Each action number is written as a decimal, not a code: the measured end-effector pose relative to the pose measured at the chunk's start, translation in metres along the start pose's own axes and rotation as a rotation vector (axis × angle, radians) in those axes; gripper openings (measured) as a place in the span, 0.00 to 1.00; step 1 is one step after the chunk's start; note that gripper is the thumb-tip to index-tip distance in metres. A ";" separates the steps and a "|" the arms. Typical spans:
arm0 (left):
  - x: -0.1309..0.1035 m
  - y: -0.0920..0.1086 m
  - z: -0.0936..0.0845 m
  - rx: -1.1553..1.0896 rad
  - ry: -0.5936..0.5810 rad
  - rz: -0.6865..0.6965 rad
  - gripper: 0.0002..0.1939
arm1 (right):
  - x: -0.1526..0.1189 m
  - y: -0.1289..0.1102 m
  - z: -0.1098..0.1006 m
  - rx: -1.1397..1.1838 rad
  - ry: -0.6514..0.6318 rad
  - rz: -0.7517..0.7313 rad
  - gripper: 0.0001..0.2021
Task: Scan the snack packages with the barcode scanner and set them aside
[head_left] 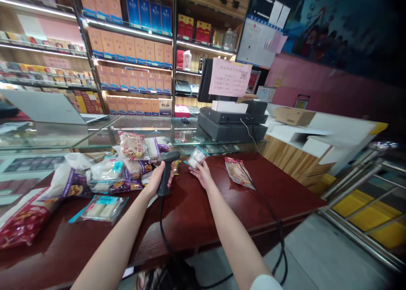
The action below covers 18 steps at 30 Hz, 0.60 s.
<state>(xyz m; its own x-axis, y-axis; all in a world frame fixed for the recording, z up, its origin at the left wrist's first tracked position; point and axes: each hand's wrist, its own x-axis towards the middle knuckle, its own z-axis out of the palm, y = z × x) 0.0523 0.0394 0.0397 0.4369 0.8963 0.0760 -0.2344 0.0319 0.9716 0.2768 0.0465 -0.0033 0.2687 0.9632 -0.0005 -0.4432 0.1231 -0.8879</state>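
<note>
My left hand (156, 181) is wrapped round the handle of a dark barcode scanner (165, 176), whose cord hangs down over the table's front edge. A small clear and blue snack packet (196, 157) is in the fingers of my right hand (203, 174), just above the dark red table (190, 214). To the right of that hand a red-edged snack bag (237, 171) lies flat, with a black cable across it. Left of the scanner sits a heap of bagged snacks (108, 170). Nearer me lies a blue-edged packet (103, 208).
A large red bag (25, 218) is at the left edge. Behind the table are a glass counter (139, 127), a laptop (41, 106) and a register (233, 123). Black cables (281, 239) hang at the right front edge; a metal railing (361, 197) stands beyond.
</note>
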 end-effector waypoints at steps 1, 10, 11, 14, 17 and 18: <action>-0.001 0.000 0.001 -0.010 -0.007 -0.012 0.34 | 0.001 0.002 -0.001 -0.005 0.015 -0.007 0.21; 0.001 -0.002 0.001 -0.148 -0.047 -0.122 0.32 | 0.011 0.013 -0.003 -0.077 0.036 -0.088 0.23; 0.002 -0.003 0.001 -0.145 -0.057 -0.129 0.32 | 0.011 0.014 -0.002 -0.088 0.024 -0.088 0.23; 0.004 -0.006 0.001 -0.136 -0.074 -0.130 0.32 | 0.011 0.015 -0.002 -0.127 0.000 -0.090 0.23; 0.003 -0.005 0.005 -0.130 -0.073 -0.097 0.32 | 0.012 0.015 -0.001 -0.162 -0.007 -0.088 0.23; 0.002 -0.004 0.006 -0.124 -0.075 -0.094 0.32 | 0.012 0.015 0.000 -0.172 -0.008 -0.087 0.22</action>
<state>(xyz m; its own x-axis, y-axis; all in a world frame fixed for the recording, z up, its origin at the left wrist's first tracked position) 0.0596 0.0387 0.0375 0.5243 0.8515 0.0072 -0.2925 0.1722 0.9406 0.2737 0.0594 -0.0165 0.2925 0.9527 0.0828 -0.2658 0.1642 -0.9500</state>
